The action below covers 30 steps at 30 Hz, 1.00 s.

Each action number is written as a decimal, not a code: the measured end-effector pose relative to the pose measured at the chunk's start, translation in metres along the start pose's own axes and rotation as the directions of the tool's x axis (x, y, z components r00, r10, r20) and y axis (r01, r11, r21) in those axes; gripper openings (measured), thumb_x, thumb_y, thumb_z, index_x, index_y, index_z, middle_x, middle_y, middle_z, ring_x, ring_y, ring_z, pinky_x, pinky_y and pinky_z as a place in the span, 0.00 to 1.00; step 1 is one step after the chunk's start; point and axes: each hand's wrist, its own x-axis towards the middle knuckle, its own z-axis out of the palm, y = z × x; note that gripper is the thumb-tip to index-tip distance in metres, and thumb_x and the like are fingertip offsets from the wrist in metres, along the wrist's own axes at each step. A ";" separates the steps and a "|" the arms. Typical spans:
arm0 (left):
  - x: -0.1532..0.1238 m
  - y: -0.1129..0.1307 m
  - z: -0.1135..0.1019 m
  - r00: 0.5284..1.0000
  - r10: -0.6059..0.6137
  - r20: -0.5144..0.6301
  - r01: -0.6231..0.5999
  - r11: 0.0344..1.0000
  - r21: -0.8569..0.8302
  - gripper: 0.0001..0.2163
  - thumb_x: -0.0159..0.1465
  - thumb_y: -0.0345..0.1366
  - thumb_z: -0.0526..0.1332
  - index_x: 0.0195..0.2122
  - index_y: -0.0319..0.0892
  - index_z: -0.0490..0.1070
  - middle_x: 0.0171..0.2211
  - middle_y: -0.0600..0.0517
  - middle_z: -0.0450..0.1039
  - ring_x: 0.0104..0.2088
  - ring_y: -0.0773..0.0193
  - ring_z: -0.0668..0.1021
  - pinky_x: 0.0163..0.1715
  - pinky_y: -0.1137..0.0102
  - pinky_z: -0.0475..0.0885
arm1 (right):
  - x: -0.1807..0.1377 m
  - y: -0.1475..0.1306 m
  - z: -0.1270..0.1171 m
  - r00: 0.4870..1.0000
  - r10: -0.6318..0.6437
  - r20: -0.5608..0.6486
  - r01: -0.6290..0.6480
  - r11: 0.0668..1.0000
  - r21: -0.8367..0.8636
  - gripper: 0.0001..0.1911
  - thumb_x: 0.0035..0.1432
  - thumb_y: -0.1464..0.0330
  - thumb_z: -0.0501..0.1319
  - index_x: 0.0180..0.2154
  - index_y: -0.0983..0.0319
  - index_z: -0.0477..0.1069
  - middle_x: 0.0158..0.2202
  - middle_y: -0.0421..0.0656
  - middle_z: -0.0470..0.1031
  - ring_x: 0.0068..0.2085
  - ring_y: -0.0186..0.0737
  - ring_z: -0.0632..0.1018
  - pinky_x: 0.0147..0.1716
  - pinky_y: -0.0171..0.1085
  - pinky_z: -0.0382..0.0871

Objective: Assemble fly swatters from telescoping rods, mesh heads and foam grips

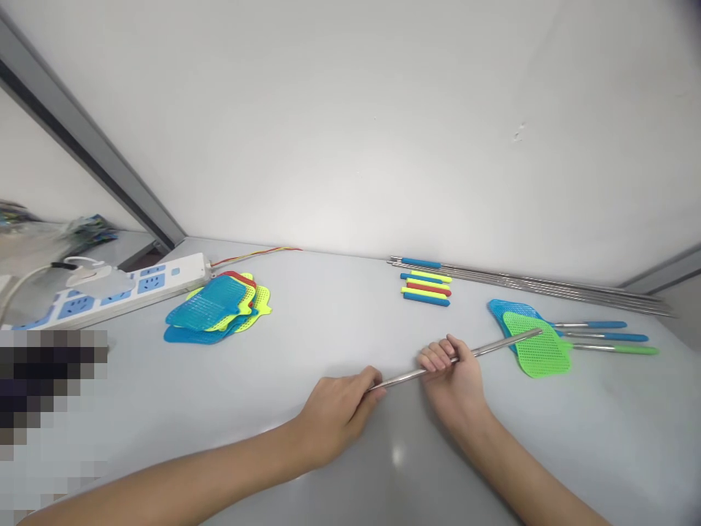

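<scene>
A thin silvery metal rod (406, 377) slants across the middle, raised toward the right. My left hand (342, 409) pinches its lower left end, hiding the tip. Further along, my right hand (452, 380) wraps its fingers round the rod, whose free end overlaps the green fly swatter (537, 354) from this viewpoint. Beneath that swatter lie blue fly swatters (497, 308) with metal shafts and coloured grips. Behind my right hand, several blue, yellow and red handle sleeves (427, 289) lie side by side. To the left rests a pile of blue, red and yellow swatter heads (211, 305).
Long metal rods (526, 280) lie along the wall (361, 146) at the back right, one with a blue sleeve. A white power strip (180, 276) with plugs stands at the left. A grey metal post (98, 139) rises there, and a pixelated patch covers the lower left.
</scene>
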 end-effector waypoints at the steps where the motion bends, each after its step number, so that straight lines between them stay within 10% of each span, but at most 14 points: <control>1: 0.000 0.000 0.000 1.000 -0.005 -0.003 0.005 1.000 -0.005 0.12 0.63 0.40 0.38 0.35 0.45 0.59 0.19 0.60 0.63 0.19 0.69 0.66 0.19 0.74 0.56 | 0.001 -0.002 0.000 1.000 -0.009 0.005 0.009 1.000 -0.007 0.15 0.47 0.71 0.54 0.16 0.62 0.47 0.12 0.31 0.45 0.14 0.26 0.53 0.13 0.28 0.50; 30: 0.004 -0.010 0.009 0.998 0.050 0.027 -0.054 0.988 0.143 0.11 0.63 0.36 0.39 0.24 0.44 0.52 0.17 0.58 0.61 0.16 0.69 0.64 0.17 0.75 0.55 | 0.006 -0.015 0.003 0.998 0.061 0.017 -0.061 0.998 -0.007 0.20 0.51 0.68 0.53 0.16 0.62 0.41 0.13 0.32 0.43 0.14 0.25 0.48 0.11 0.29 0.45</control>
